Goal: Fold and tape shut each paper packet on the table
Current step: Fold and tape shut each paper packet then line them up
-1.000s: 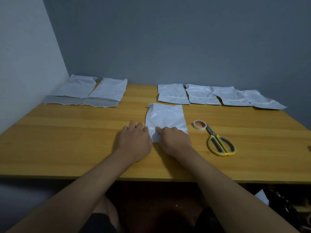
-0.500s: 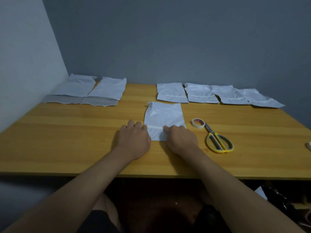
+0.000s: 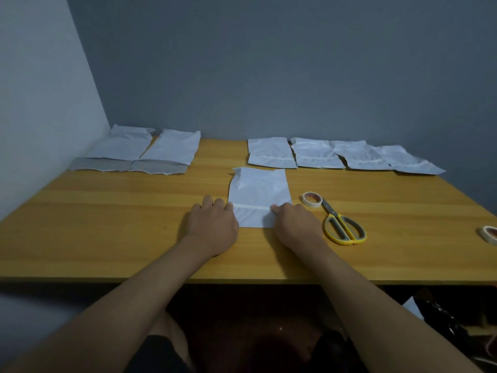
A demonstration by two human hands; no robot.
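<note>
A white paper packet (image 3: 258, 192) lies flat in the middle of the wooden table (image 3: 107, 224), its near flap folded up with a strip of tape across the fold. My left hand (image 3: 212, 224) rests at the packet's left edge, fingertips touching the tape's left end. My right hand (image 3: 295, 224) presses the tape's right end with its fingers. A roll of tape (image 3: 311, 199) and yellow-handled scissors (image 3: 341, 227) lie just right of the packet.
Several folded white packets (image 3: 317, 157) lie in a row at the table's back right. Two unfolded packets (image 3: 150, 152) lie at the back left by the wall. A second tape roll (image 3: 490, 234) sits at the right edge.
My right hand slid to the right along the tape strip, from the packet's left part to its right edge. The left hand stayed at the left edge.
</note>
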